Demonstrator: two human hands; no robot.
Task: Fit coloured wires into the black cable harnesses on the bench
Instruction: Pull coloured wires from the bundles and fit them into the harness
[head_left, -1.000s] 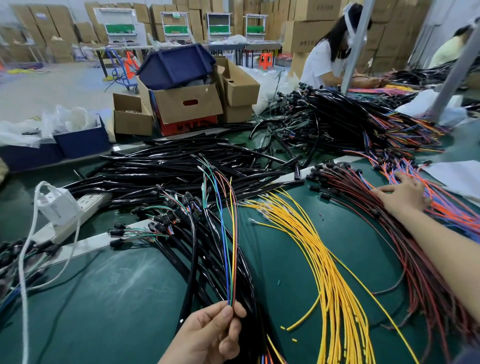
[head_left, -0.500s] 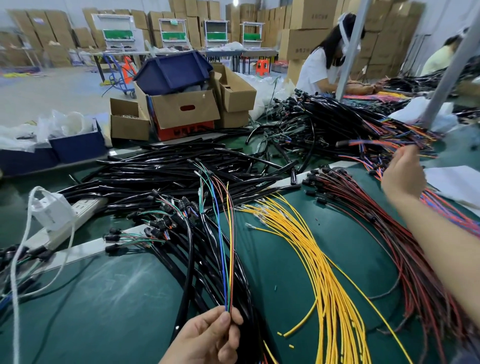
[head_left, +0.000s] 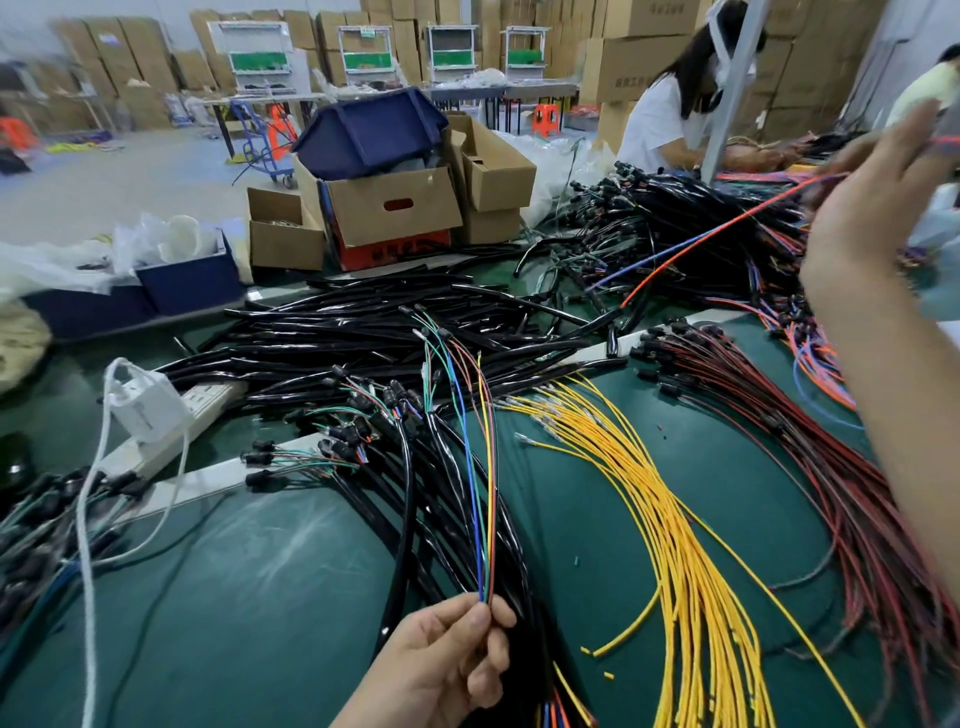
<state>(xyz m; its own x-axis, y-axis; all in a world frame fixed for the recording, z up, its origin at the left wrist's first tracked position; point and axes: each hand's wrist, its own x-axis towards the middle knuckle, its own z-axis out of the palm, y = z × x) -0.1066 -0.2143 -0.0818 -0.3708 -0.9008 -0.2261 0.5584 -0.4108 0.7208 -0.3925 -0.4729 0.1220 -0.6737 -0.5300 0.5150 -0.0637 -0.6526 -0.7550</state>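
Now, left hand (head_left: 447, 660) pinches thin coloured wires (head_left: 484, 545), upright over the black harnesses (head_left: 413, 499) on the bench (head_left: 260, 597); right hand (head_left: 878, 208), raised and blurred, meets a taut orange wire (head_left: 727, 236); its grip cannot be told.

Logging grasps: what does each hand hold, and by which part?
The left hand pinches the coloured wire bundle low down. The right hand holds up an orange wire; grip point blurred.
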